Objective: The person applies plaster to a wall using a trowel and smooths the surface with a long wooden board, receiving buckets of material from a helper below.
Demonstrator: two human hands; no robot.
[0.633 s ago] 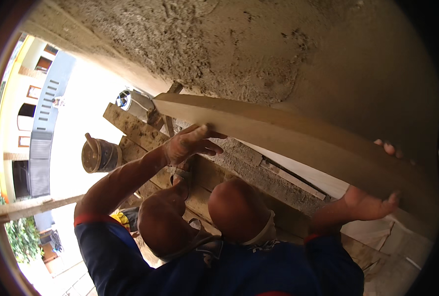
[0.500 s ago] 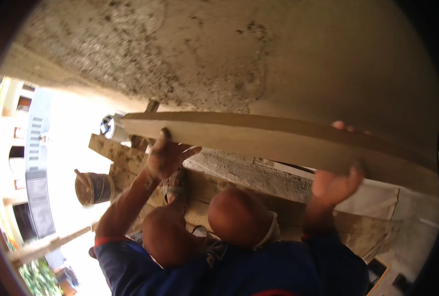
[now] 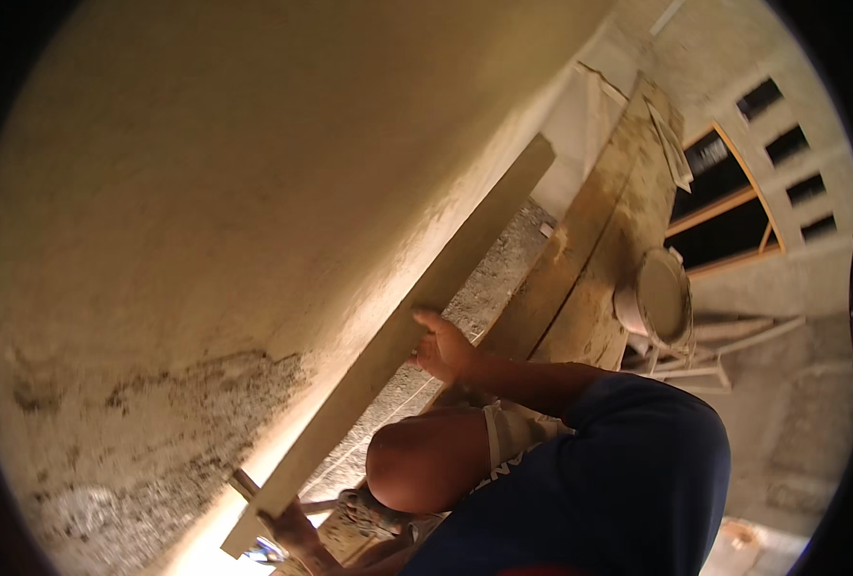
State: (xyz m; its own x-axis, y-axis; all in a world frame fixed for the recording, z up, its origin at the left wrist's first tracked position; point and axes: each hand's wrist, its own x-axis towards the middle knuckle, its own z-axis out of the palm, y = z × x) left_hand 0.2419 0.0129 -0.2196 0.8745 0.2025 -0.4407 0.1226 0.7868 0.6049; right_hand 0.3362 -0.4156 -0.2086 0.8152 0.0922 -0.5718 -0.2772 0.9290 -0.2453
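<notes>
A long, straight wooden board (image 3: 364,384) runs slantwise beside the plastered wall (image 3: 187,230), one long edge close to its surface; I cannot tell whether they touch. My right hand (image 3: 446,351) grips the board near its middle, with the thumb on the face toward me and the fingers partly hidden. Near the lower end, my left hand (image 3: 294,530) is closed round the same board, its fingers partly out of sight. Smooth grey plaster covers most of the wall, and a rough, pitted patch (image 3: 187,422) shows at the lower left.
Scaffold planks (image 3: 580,250) stretch away on the right, below the board. On them stands a bucket (image 3: 628,307) of grey mortar. Beyond are an orange-framed window (image 3: 741,197) and a wooden trestle (image 3: 710,374). My bent knee (image 3: 426,466) is close to the board.
My view has swung to the right, bringing the planks and mortar bucket in. The board now appears steeply slanted, and both hands still hold it.
</notes>
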